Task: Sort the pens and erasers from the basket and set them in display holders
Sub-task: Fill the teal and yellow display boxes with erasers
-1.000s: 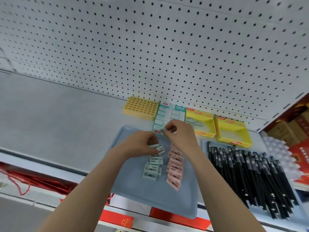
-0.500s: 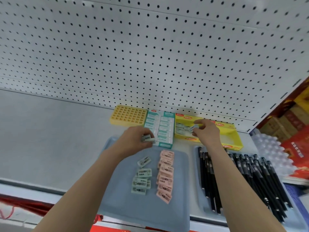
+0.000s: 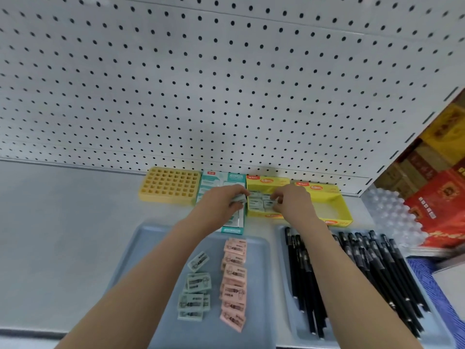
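- The white metal pegboard [image 3: 226, 84], full of small round holes, stands behind the smooth grey shelf [image 3: 63, 210].
- Two flat blue plastic trays lie side by side on the shelf. The left tray [image 3: 260, 278] carries erasers and the right tray [image 3: 282, 273] carries the black pens [image 3: 372, 278].
- The pens lie flat and a little fanned, with their long axis running from the near edge toward the pegboard.
- Along the pegboard, from left to right, stand a yellow grid holder [image 3: 168, 185] with square cells, a teal box [image 3: 214, 180], the first yellow box [image 3: 266, 183] and the second yellow box [image 3: 332, 202].
- The pink erasers [image 3: 234, 280] make one column from near to far, each with its long side across.
- The green erasers [image 3: 193, 295] lie loosely to the left of them, and the farthest one is tilted.
- The left hand [image 3: 221, 200] has its grip clenched on a pale green eraser [image 3: 239, 199], at the border between the teal box and the first yellow box. Half a second ago it was more to the left.
- The right hand [image 3: 292, 200] has come down, and its fingers curl onto the boxed erasers [image 3: 261, 204]. I cannot tell whether its grip holds one.
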`<state>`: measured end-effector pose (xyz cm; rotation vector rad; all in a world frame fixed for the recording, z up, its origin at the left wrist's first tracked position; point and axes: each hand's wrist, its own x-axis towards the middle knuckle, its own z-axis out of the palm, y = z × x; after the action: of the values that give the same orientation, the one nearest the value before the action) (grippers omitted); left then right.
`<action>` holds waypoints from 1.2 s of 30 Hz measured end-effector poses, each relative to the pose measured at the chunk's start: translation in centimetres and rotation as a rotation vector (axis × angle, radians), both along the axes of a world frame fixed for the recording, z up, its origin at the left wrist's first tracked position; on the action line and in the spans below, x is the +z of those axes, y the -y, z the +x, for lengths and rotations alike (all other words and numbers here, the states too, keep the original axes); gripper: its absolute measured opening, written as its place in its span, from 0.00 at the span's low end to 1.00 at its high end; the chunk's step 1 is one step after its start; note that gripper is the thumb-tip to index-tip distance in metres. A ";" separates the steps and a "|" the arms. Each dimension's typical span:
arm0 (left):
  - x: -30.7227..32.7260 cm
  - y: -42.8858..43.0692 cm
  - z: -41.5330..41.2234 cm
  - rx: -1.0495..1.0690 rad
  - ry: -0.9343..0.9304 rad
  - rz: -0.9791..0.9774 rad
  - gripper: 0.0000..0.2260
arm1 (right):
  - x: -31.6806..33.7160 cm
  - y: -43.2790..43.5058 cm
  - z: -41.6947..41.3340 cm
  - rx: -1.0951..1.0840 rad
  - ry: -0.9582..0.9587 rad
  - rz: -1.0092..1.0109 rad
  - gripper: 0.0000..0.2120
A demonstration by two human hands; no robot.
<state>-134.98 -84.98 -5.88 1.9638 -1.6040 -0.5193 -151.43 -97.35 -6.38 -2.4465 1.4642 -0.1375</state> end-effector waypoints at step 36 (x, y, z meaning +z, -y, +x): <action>-1.7 1.2 -0.5 0.040 -0.164 -0.026 0.16 | 1.5 1.0 -3.0 -0.018 0.402 0.133 0.05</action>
<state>-135.48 -86.13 -7.57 1.8785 -1.4602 -0.6233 -154.39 -98.31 -4.90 -2.1429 1.2727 -0.4882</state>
